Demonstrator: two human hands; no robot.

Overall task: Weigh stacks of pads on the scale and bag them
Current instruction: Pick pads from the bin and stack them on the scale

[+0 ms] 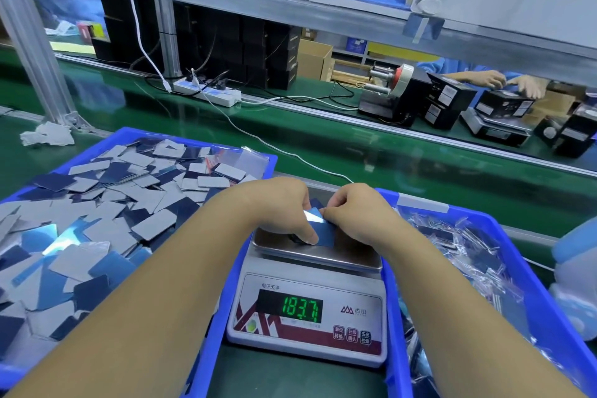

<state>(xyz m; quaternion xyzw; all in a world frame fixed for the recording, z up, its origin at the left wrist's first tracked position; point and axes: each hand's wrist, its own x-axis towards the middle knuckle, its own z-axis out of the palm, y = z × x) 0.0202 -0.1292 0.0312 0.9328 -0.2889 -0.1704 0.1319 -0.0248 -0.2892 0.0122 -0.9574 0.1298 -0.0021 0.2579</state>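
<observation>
A white digital scale (307,317) stands between two blue bins, and its green display reads 183.7. A stack of blue pads (324,229) rests on the scale's steel pan (323,257). My left hand (281,207) grips the stack from its left side, thumb down at the front. My right hand (358,213) pinches the top pads from the right. The left blue bin (206,300) holds several loose grey and blue pads (97,220). The right blue bin (549,300) holds clear bags of pads (468,255).
Behind the scale runs a green conveyor belt (355,145) with a white cable across it. A power strip (206,92) and a tape dispenser (391,90) sit beyond. Another person's hands (510,82) handle black boxes at the far right. An aluminium post (35,52) stands at left.
</observation>
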